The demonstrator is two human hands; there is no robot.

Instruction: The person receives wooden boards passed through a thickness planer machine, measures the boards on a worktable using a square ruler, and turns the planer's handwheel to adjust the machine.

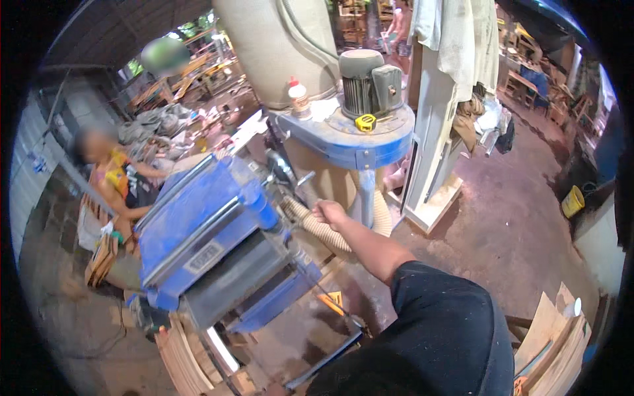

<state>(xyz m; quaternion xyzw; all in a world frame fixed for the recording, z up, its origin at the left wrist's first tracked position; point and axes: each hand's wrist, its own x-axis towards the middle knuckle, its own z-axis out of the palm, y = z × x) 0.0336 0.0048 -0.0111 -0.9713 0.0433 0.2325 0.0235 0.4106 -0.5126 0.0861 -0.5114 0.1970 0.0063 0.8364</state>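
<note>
My right hand (pixel 328 214) reaches forward from the lower right, its fingers curled closed beside the blue thickness planer (pixel 198 224). Whatever the fingers hold, if anything, is hidden. Just beyond and left of the hand, a crank with a metal handle (pixel 305 178) sticks out from the planer's side. A ribbed beige hose (pixel 310 223) runs behind and below the hand. My left hand is out of the picture.
A blue dust collector (pixel 370 150) carries a motor (pixel 363 86), a glue bottle (pixel 298 98) and a yellow tape measure (pixel 365 123). Another person (pixel 109 171) sits beyond the planer at left. Wooden boards (pixel 181 360) stand at lower left; a yellow bucket (pixel 573 201) lies at right.
</note>
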